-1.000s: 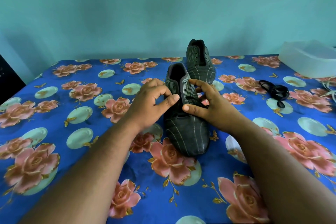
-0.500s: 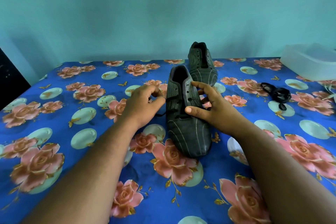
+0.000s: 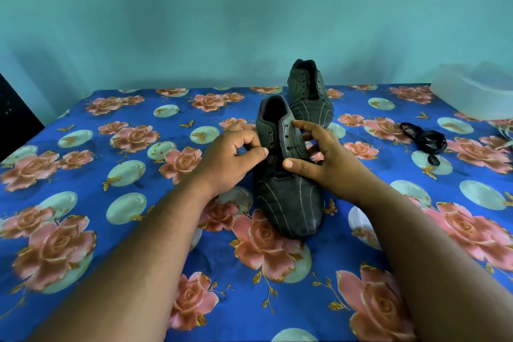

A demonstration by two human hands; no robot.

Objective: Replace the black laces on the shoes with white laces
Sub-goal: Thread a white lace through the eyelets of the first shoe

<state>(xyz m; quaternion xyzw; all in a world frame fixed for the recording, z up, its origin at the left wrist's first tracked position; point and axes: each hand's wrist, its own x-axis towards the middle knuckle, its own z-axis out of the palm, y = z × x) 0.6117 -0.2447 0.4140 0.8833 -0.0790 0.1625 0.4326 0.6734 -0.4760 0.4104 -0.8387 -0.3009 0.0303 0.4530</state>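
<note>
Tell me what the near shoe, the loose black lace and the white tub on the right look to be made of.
Near shoe: probably leather or a synthetic imitation, dull dark toe with pale stitched lines; the eyelet flaps look ribbed.
Loose black lace: likely woven cord, matte and limp, lying in a tangle.
White tub: seemingly translucent plastic, with a smooth, milky wall.

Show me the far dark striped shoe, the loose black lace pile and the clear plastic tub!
far dark striped shoe [image 3: 311,103]: head view, on its toe.
loose black lace pile [image 3: 426,139]: head view, on the tangle's middle.
clear plastic tub [image 3: 472,91]: head view, on its front wall.
</note>
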